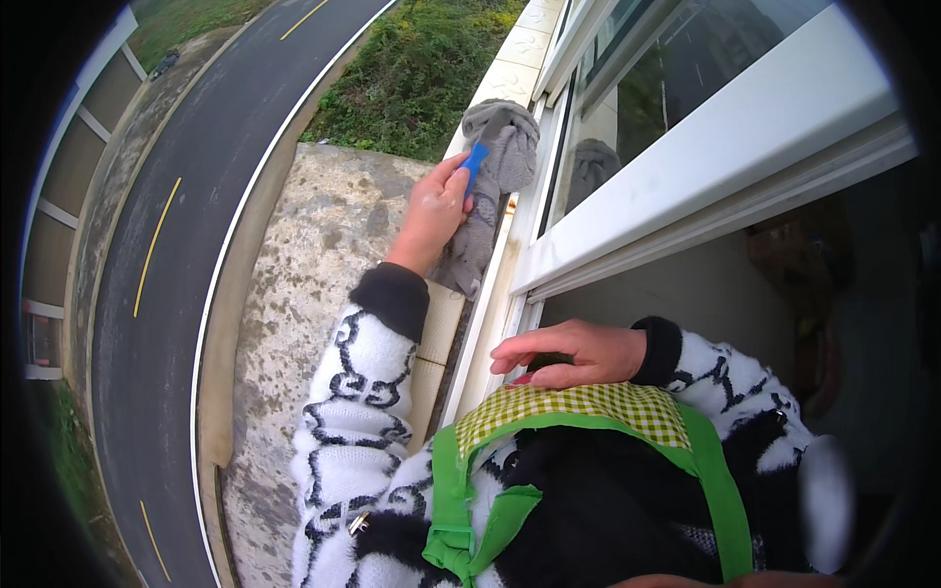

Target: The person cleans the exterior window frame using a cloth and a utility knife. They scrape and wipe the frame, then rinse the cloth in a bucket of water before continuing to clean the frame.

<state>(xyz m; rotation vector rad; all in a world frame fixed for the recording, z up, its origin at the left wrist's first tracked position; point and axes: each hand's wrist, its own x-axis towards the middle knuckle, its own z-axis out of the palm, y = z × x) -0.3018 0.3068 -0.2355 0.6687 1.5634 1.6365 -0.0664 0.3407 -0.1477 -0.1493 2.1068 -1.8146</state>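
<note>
My left hand (432, 209) reaches out over the outer window ledge, its fingers closed around the blue handle of a scraper (474, 163). The scraper's grey blade lies against a crumpled grey cloth (514, 151). That cloth is spread along the tiled ledge (512, 81) beside the window frame. Near my chest, my right hand (577, 353) hovers at the inner edge of the window track (489, 334), thumb apart from the fingers. A small red patch (523, 379) shows below its fingertips; I cannot tell what it is.
A white-framed sliding window (706, 147) stands to the right, its glass reflecting the cloth. Below the ledge is a stained concrete slab (316, 272), with a paved road (162, 242) and green shrubs (412, 73) beyond. My green-trimmed checked apron (573, 411) borders the sill.
</note>
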